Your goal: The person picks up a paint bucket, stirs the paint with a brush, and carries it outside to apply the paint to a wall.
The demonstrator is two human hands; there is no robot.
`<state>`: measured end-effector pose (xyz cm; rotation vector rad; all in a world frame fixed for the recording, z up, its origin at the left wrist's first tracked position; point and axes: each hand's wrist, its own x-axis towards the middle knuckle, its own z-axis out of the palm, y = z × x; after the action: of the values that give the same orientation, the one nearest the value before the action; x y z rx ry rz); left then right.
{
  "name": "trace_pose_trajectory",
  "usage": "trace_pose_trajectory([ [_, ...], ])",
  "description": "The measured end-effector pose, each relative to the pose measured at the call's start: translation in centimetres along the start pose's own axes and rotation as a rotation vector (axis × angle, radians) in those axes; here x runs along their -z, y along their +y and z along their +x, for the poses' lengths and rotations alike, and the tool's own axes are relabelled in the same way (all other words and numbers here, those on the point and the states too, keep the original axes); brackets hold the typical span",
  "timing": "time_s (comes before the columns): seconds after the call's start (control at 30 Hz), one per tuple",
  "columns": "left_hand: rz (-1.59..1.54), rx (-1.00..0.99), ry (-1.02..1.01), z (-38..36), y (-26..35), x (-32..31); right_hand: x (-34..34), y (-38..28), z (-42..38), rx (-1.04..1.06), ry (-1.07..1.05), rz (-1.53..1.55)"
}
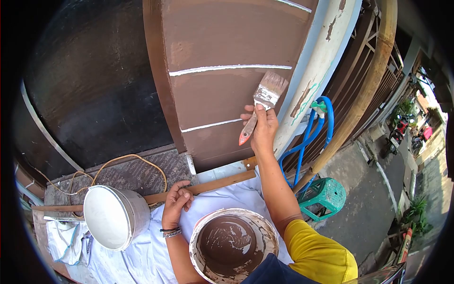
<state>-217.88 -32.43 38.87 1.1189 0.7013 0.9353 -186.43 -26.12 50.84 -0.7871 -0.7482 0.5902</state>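
A wide paintbrush [270,91] is held in my right hand [265,124], its bristles near the brown wall panel [222,99], just below a white line. White and brown paint coats the brush's metal band. My left hand [178,201] hangs with nothing in it, fingers loosely curled and apart, beside a wooden strip [213,183]. Below it, a bucket [195,251] of brown paint [228,241] sits close to my body. To the left stands a white bucket [109,218] on a pale cloth [142,251].
Right of the panel are a peeling white pipe [312,75], a blue hose [308,137], a bamboo pole [364,99] and a green stool [326,196]. An orange cable [137,156] crosses the left ledge. Motorcycles are parked farther down the alley.
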Motion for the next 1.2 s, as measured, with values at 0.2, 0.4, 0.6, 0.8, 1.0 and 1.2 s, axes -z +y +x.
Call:
trace_pose_trajectory([
  [0.2, 0.026, -0.011, 0.010, 0.0, 0.0, -0.3, 1.2, -0.1, 1.9, -0.017, 0.048, 0.050],
  [0.4, 0.015, -0.013, 0.011, 0.0, 0.0, -0.2, 0.8, -0.1, 2.0, -0.020, 0.023, 0.054],
  [0.6, 0.015, -0.013, 0.008, 0.0, -0.1, -0.2, 0.4, -0.2, 1.7, -0.032, 0.011, 0.047],
  [0.8, 0.015, -0.014, 0.005, 0.0, -0.1, -0.2, 0.2, 0.2, 1.3, -0.039, -0.008, 0.052],
  [1.0, 0.015, -0.016, 0.006, 0.0, -0.1, -0.3, -0.3, 0.3, 0.7, -0.057, -0.054, -0.001],
  [1.2, -0.008, 0.005, 0.000, 0.0, 0.1, -0.1, -0.7, -0.3, -0.9, -0.042, -0.199, -0.108],
])
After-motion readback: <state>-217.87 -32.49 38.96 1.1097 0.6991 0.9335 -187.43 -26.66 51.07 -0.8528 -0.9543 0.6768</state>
